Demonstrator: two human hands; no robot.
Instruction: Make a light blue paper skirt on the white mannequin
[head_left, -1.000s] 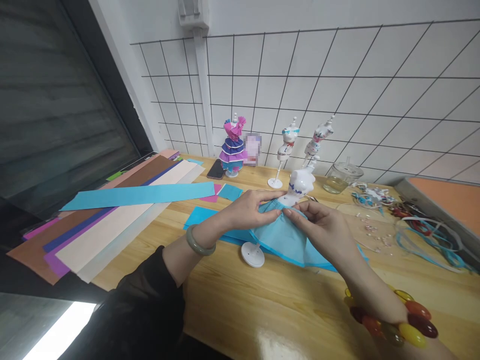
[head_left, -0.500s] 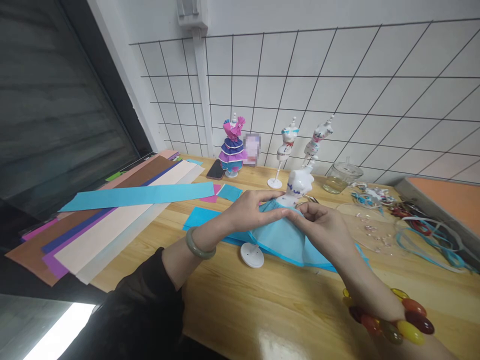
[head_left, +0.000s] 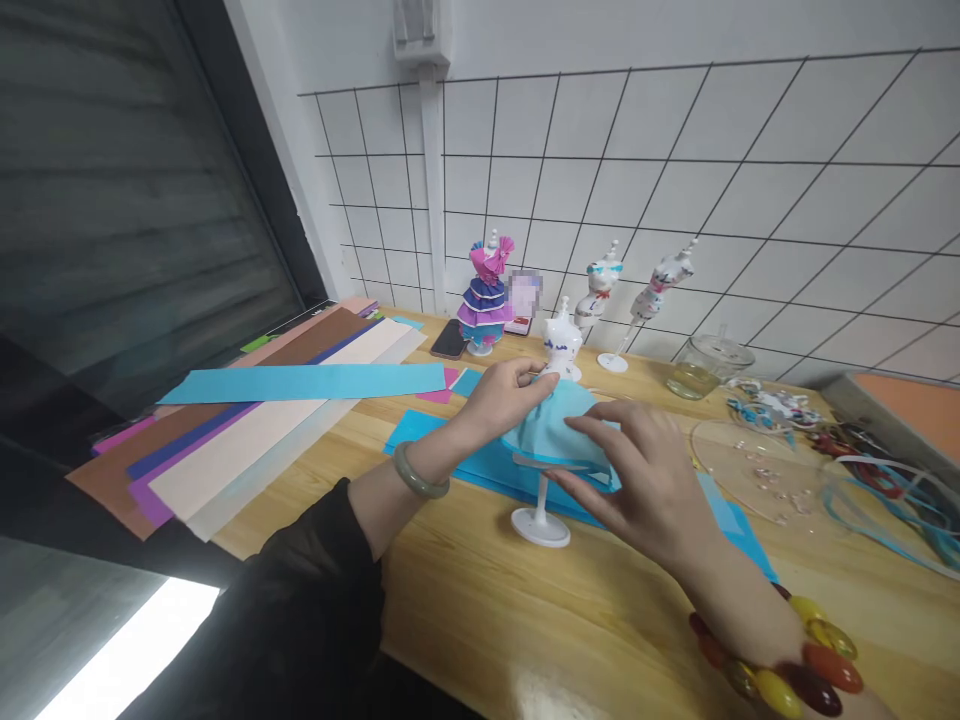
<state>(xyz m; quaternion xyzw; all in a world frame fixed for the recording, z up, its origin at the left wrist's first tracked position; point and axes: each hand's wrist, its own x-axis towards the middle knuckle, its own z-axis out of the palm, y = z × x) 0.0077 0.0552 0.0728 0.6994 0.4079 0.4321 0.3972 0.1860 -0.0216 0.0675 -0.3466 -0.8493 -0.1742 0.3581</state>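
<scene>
- Head view: left hand (head_left: 504, 393) pinched blue paper skirt (head_left: 556, 432) at waist of small mannequin (head_left: 561, 345), upright on wooden table (head_left: 480, 600).
- Right hand (head_left: 651, 478) open, fingers spread, resting on skirt hem; held nothing.
- Best done by keeping the waist pinched, smoothing gently to avoid tearing.
- Waist join hidden under fingers; stand's pole partly covered.

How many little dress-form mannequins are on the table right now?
4: one in a pink and purple dress by the wall, two bare ones to its right, and one in a blue paper skirt under both hands.
</scene>
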